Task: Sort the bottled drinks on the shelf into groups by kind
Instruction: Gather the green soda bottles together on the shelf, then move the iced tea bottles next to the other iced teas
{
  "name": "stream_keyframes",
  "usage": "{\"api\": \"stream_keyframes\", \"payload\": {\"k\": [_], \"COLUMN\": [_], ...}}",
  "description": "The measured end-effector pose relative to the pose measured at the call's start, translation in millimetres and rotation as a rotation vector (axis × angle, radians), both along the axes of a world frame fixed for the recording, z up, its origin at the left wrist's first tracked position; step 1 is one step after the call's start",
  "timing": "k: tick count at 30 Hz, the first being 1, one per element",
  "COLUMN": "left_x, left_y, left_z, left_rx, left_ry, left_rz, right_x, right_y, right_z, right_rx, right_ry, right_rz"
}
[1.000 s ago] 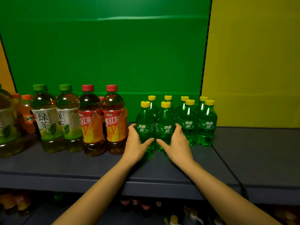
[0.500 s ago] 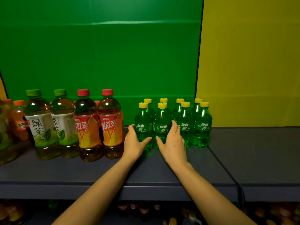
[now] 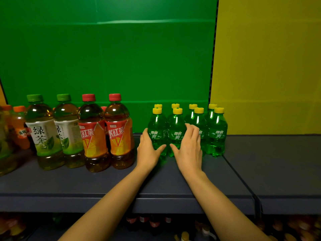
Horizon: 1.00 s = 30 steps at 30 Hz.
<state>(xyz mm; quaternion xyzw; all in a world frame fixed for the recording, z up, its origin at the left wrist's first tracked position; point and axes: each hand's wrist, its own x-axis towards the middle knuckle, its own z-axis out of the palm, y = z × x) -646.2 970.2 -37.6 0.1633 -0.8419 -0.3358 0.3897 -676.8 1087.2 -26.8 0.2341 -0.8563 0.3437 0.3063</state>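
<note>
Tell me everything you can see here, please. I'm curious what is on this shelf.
green soda bottles: eight, green with yellow caps, two rows of four, right of the teas
red-capped tea bottles: two in front, one more cap behind, amber with red-orange labels, left of the sodas
green-capped tea bottles: two, pale amber with white-green labels, further left
orange drink bottles: at least two, orange, back left
cut-off bottle: one, yellowish-green, far left edge
shelf: one, dark blue-grey
green panel: one, behind the bottles
yellow panel: one, at right
lower-shelf bottles: several, too dim to count
left hand: grips the front-left soda bottle
right hand: grips the soda bottle beside it
</note>
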Motion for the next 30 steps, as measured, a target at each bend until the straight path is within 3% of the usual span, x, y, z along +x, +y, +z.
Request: {"api": "stream_keyframes", "payload": {"k": [15,21,30], "left_x": [14,70,134], "left_y": [5,-11,-76], "left_z": [1,8,17], "left_rx": [-0.052,-0.111,-0.183], "left_ry": [-0.11,0.118,0.419], "left_rz": [-0.058,-0.081,0.173], "right_x": [3,14,57], "right_y": [3,0,-71], "right_z": [-6,-1,12], "right_rx": [-0.093,-0.185,-0.304], "right_ry": [0.023,0.189,0.012], "right_rz": [0.078,0.258,0.556]}}
